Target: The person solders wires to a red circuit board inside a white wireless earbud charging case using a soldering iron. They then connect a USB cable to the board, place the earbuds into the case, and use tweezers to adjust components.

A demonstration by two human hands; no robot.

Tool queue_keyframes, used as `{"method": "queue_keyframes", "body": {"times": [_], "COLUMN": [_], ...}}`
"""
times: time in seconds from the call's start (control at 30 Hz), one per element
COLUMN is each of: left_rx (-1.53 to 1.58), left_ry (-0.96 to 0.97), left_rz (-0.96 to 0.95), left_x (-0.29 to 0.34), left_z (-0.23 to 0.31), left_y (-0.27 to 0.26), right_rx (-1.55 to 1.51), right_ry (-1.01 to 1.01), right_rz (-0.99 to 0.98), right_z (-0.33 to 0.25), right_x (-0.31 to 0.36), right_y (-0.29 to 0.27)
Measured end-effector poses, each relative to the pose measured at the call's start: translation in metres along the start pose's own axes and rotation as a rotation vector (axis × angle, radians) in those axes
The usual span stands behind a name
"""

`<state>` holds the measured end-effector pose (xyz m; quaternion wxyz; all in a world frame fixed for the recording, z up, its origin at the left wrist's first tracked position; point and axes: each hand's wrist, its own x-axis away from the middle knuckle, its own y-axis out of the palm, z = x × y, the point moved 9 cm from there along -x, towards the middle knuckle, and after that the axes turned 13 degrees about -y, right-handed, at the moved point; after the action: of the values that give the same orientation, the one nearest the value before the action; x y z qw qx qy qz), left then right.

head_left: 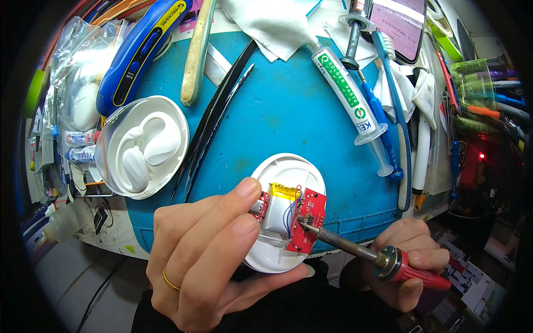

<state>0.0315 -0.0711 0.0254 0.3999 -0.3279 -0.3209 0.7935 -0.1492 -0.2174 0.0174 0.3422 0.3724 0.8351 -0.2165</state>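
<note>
Left hand [191,261], gold ring [171,281] on one finger: grip closed on a white shell [272,252], two fingertips at the shell's left edge, thumb beneath its lower rim. Right hand [408,252]: fingers and thumb wrapped round the red handle of a soldering iron [352,247], grip fully closed on it. The iron points up and to the left; its tip is at a small black chip on the red board [314,206]. Whether tip and chip touch cannot be told.

Shell is held up over the near edge of the blue mat [266,116], tilted toward the camera. In it, left to right: a small red board with a metal socket [257,207], partly behind the fingertips; a silver battery [277,215] with yellow tape across its top end; the larger red board, which overhangs the shell's right rim. Thin blue wires [287,213] run between battery and larger board.

Beyond the left hand: black tweezers [219,108] lying aslant on the mat, and to their left a round white tray [149,192] with two white earbuds [164,141].

Far side of the bench [119,240]: at left, a blue tool [139,53]; next to it a worn handle [197,53]; then white cloth [272,25]. Right of the cloth, a labelled syringe [347,89], a blue-handled brush [393,83] and a phone [397,25], screen lit.
</note>
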Motion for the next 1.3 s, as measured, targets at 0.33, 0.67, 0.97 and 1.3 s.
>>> {"method": "queue_keyframes", "body": {"times": [0.33,0.67,0.97,1.3], "left_rx": [-0.020,-0.007,-0.005,-0.134], "left_ry": [-0.021,-0.018,-0.007,-0.065], "left_rz": [0.005,0.024,0.018,0.036], "left_x": [0.0007,0.0011,-0.0006,0.0022], "left_z": [0.0034,0.0034,0.0041,0.0056], "left_y": [0.0021,0.0026,0.0019,-0.0048], "right_rx": [0.012,0.045,0.079,0.067], "right_ry": [-0.008,-0.031,-0.046,-0.031], "right_rz": [0.007,-0.028,-0.018,0.067], "right_z": [-0.0015,-0.0035,-0.0054,-0.0076], "right_x": [0.0012,0.0026,0.0061,0.0081], "right_y": [-0.0024,-0.0017,-0.0010,-0.0060]}}
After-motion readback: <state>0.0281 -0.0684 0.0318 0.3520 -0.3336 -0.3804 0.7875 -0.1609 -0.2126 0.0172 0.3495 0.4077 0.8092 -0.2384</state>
